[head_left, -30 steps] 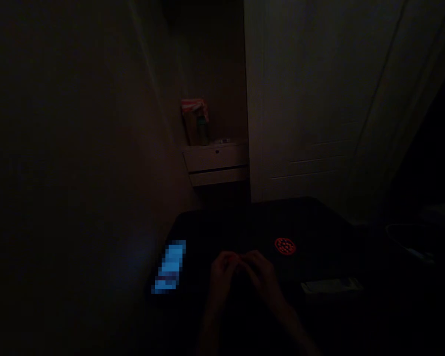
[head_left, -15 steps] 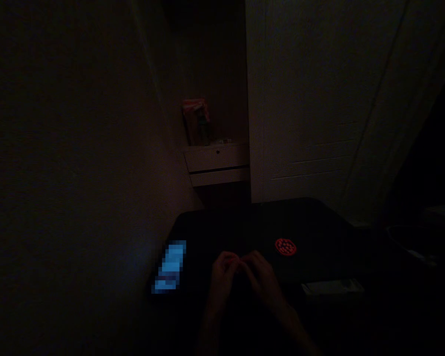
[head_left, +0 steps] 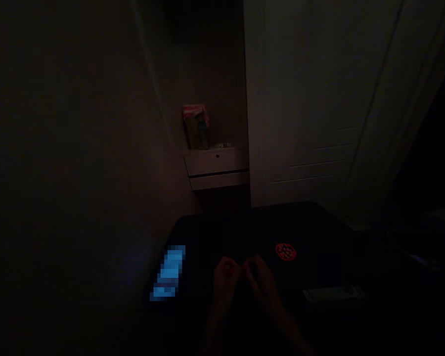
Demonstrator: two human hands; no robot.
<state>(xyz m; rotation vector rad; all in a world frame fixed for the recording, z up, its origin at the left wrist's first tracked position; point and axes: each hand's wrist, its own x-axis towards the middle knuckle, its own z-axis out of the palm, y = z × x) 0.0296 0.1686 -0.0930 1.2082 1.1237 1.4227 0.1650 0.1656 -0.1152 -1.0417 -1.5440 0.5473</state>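
In dim light, my left hand (head_left: 226, 276) is over the near part of a dark table (head_left: 222, 232), its fingers curled into a pinch. Something small and reddish shows at those fingers, too dark to name. Just to its right, my right hand (head_left: 258, 277) is also closed in a pinch; what it holds, if anything, is hidden. A narrow gap separates the fingertips of the two hands. Beyond my right hand lies a round red-rimmed piece (head_left: 286, 252) with a pattern of red spots.
A lit, blurred screen (head_left: 169, 273) lies at the table's left edge. A pale flat object (head_left: 333, 293) is at the near right edge. Behind stand a drawer unit (head_left: 217, 163) with a red-and-white topped item (head_left: 196, 123) on it, and a pale panelled door (head_left: 304, 99).
My hands have drawn slightly apart at the fingertips, where they met before. The view has tilted a little, so everything sits slightly lower. The round red piece stays in place.
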